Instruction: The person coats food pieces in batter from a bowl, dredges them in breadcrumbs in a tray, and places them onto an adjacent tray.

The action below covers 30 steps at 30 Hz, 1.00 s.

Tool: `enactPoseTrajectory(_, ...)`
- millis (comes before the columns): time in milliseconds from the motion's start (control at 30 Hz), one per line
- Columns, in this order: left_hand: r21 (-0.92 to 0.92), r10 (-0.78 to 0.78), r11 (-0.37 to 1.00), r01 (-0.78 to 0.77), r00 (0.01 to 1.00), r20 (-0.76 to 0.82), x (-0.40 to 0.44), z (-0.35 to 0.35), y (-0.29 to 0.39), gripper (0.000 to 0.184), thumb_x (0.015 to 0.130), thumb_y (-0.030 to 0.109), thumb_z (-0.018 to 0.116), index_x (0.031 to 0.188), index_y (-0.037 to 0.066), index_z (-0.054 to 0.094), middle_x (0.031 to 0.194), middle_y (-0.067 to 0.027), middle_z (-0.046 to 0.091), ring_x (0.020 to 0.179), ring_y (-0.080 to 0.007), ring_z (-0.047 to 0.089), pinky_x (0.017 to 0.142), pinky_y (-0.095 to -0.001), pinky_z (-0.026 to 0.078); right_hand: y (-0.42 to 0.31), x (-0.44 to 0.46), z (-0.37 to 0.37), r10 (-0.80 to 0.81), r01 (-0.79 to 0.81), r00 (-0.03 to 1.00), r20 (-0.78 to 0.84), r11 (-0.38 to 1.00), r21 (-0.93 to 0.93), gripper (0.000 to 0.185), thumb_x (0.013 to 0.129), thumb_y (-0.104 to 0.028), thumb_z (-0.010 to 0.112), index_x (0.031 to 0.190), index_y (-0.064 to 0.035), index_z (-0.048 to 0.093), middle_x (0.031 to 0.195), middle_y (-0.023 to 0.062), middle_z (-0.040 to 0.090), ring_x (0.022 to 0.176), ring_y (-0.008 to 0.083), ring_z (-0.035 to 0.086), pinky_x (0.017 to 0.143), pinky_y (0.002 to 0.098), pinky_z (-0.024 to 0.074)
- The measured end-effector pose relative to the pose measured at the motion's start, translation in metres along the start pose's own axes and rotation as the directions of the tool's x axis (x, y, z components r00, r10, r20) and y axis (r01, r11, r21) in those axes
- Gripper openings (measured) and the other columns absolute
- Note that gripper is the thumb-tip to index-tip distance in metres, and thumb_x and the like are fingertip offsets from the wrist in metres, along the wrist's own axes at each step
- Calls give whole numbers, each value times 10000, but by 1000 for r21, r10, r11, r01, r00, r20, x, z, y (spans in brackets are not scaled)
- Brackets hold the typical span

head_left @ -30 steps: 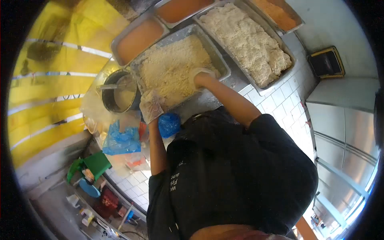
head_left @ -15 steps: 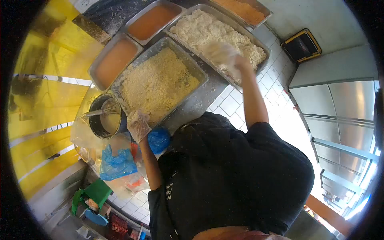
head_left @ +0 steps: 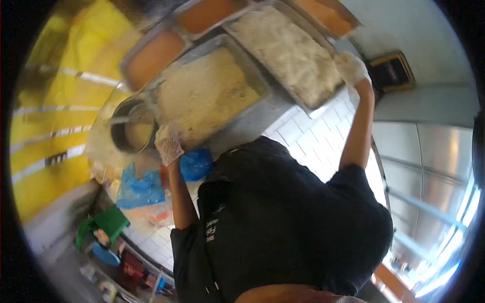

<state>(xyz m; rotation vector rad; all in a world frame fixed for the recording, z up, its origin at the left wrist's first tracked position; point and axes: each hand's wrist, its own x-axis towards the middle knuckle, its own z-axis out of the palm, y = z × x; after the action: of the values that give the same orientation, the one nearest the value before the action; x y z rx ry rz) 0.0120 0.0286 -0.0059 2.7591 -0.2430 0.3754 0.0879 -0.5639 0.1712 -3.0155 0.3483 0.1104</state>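
Note:
My left hand [head_left: 168,145], in a thin clear glove, is at the near-left rim of a metal tray [head_left: 257,83] of pale yellow crumbs [head_left: 209,93]. Its fingers look curled over that rim, though blur softens them. A dark pot [head_left: 119,143] of pale batter, a whisk [head_left: 119,119] leaning in it, stands left of this hand. Far to the right, my gloved right hand [head_left: 353,69] is closed at the right edge of a long metal tray [head_left: 309,107] of white flour [head_left: 288,48]. Its fingertips are blurred.
Trays of orange-brown powder [head_left: 154,58] and more orange powder [head_left: 326,17] stand farther back. Blue plastic bags [head_left: 141,187] lie below the pot. A green container [head_left: 112,222] sits lower left. White floor tiles [head_left: 308,136] show right of the counter.
My right hand has moved right, from over the flour to the tray's outer edge. The flour's surface looks flatter. My left hand stays at the crumb tray. The whole view has shifted and blurred.

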Motion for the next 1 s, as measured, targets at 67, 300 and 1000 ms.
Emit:
enactPoseTrajectory(67, -112, -104, 988, 103, 995, -6, 6, -20, -16, 205, 957, 203, 573, 1039, 66, 702, 956, -124, 708, 918, -306, 679, 820, -410, 543, -22, -2, 28, -137, 174, 976, -170, 958, 227, 422, 939, -334, 646, 1274, -78, 642, 1221, 196, 684, 1152, 366, 641, 970, 404, 502)
enactPoseTrajectory(300, 388, -239, 907, 166, 960, 147, 35, -72, -152, 254, 923, 233, 596, 1074, 69, 719, 945, -186, 725, 901, -342, 705, 776, -434, 561, -212, -55, 150, -461, 242, 879, 120, 649, 721, 357, 909, -197, 733, 1225, -54, 647, 1132, 70, 697, 1056, 217, 653, 916, 329, 523)
enactPoseTrajectory(1000, 274, -310, 945, 181, 768, 560, 75, -75, -163, 375, 894, 286, 557, 1082, 16, 736, 1150, -218, 709, 1083, -381, 684, 943, -479, 532, -269, -70, 181, -498, 512, 804, 325, 857, 48, 561, 962, -549, 513, 1270, -105, 662, 1306, 199, 643, 1190, 379, 617, 1017, 480, 491)
